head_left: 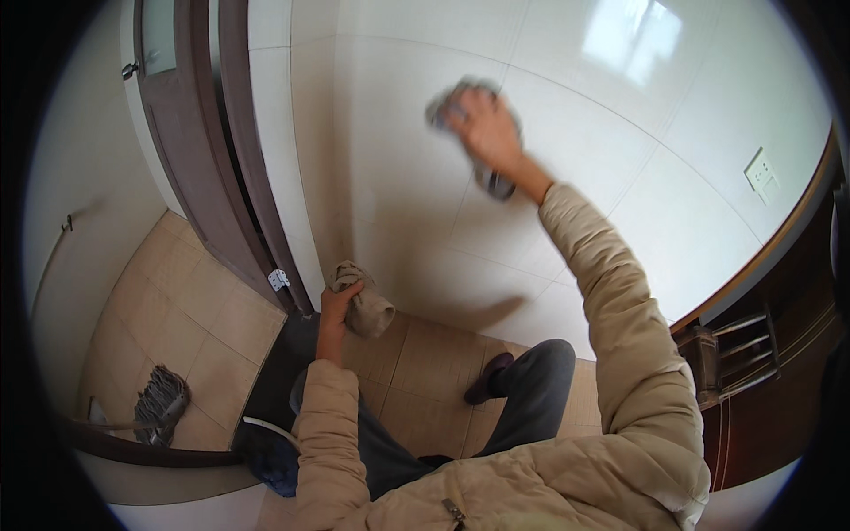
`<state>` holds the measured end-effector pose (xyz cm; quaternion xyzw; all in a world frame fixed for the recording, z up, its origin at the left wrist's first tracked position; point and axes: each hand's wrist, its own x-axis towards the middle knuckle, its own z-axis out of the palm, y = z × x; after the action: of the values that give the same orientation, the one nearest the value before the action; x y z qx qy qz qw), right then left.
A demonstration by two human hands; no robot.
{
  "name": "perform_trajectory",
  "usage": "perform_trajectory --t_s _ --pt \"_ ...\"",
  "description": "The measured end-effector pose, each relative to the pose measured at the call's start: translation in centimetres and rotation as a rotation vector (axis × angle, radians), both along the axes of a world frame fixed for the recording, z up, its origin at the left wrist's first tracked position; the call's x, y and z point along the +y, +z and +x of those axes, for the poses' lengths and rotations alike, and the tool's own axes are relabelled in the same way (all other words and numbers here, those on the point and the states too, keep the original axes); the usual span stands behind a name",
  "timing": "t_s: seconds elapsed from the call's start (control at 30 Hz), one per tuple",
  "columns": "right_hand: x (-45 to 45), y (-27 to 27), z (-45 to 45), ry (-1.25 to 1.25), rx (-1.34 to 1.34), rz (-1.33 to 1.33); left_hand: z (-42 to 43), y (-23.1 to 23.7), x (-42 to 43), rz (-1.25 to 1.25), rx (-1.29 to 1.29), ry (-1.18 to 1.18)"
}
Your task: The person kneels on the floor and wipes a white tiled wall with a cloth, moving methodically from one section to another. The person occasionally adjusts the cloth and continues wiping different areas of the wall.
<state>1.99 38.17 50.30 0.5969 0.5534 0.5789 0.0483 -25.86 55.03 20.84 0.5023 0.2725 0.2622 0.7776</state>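
Note:
My right hand is spread over a grey cloth, pressed against the white tiled wall at the upper middle; hand and cloth are blurred. Lower down on the left, my left hand grips a bunched beige cloth, near the wall's corner by the door frame. This second cloth hangs clear above the tiled floor, and part of it is hidden by my fingers.
A brown door with a metal hinge stands at left. Beyond the dark threshold a grey mop lies on floor tiles. At right are a wall socket and a small wooden chair. A dark blue bag-like thing is beside my left sleeve.

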Motion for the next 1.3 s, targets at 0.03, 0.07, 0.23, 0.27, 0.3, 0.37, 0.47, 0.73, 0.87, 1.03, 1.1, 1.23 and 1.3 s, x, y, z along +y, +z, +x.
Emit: perform_trajectory --t_s 0.03,0.07,0.23,0.27,0.3,0.37,0.47,0.73,0.87,1.03,1.1,1.23,1.3 --pt "0.7 3.6 0.1 -0.003 -0.019 0.132 0.4 0.0 0.2 0.013 -0.001 -0.003" --pt "1.2 6.7 -0.1 0.036 -0.02 0.272 0.9 0.1 0.5 0.017 0.0 -0.004" --pt "6.2 8.8 -0.6 0.239 0.167 0.399 4.0 0.7 1.7 0.058 -0.077 0.006" --pt "7.9 6.6 -0.6 0.208 0.207 0.349 4.4 0.8 1.9 0.046 -0.095 0.002" --pt "9.4 4.2 -0.6 0.176 0.233 0.308 4.7 0.9 2.0 0.025 -0.101 0.0" --pt "11.5 -2.0 -0.5 0.18 0.121 0.123 5.1 1.1 2.4 0.008 -0.178 -0.014" --pt "12.4 -13.1 -0.8 0.093 0.037 -0.149 4.6 1.3 2.5 -0.034 -0.168 0.043" --pt "6.1 -22.8 0.8 0.1 -0.025 -0.857 2.4 2.4 3.5 -0.093 -0.103 0.111" --pt "8.9 -9.8 0.0 0.199 -0.094 -0.427 2.0 3.2 2.9 -0.1 -0.111 0.038" --pt "15.2 6.5 -2.1 0.343 0.004 0.291 2.6 4.3 2.1 -0.042 -0.055 0.038" --pt "16.8 8.5 -2.8 0.349 0.007 0.422 3.1 4.5 1.7 -0.06 -0.084 0.093" --pt "20.3 4.8 -2.8 0.36 0.011 0.439 3.8 4.3 1.5 -0.026 -0.083 0.073" --pt "21.8 -0.3 -2.1 0.344 -0.037 0.3 3.9 4.1 1.6 -0.061 -0.105 0.013"
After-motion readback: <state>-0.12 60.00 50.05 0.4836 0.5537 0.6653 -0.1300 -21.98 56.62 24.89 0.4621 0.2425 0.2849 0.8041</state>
